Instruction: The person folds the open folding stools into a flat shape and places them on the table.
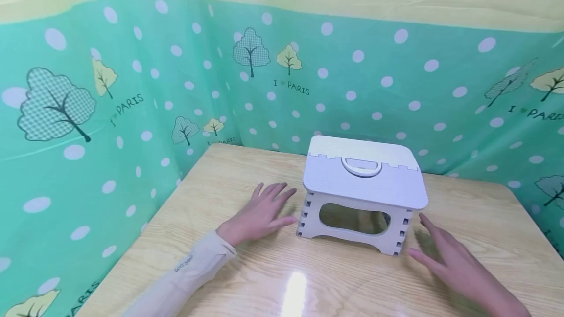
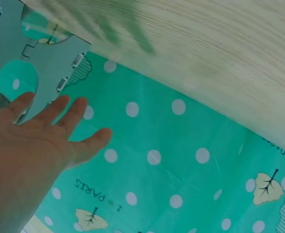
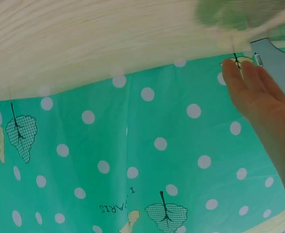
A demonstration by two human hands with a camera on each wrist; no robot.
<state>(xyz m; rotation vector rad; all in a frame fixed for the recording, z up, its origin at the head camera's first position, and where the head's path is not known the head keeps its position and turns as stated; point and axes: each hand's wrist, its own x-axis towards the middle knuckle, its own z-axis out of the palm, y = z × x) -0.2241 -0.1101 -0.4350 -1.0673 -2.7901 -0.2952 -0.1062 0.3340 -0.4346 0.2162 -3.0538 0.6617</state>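
A white folding step stool point(image 1: 365, 185) stands unfolded and upright on the wooden table, its carry handle point(image 1: 361, 166) lying in the middle of the top. To its left is my left hand point(image 1: 262, 212), fingers spread and pointing at the stool's side. On the other side my right hand point(image 1: 449, 260) extends toward the right legs, thumb apart from the fingers. Neither hand holds anything. In the left wrist view the left hand point(image 2: 45, 131) overlaps the stool's side panel point(image 2: 45, 63). The right wrist view has the right hand point(image 3: 259, 92) beside a stool leg point(image 3: 273, 60).
The wood-grain table point(image 1: 255, 278) has a bright light reflection near its front. Behind and to the left hangs a green curtain point(image 1: 273, 126) with white dots and printed trees, close to the table's back edge.
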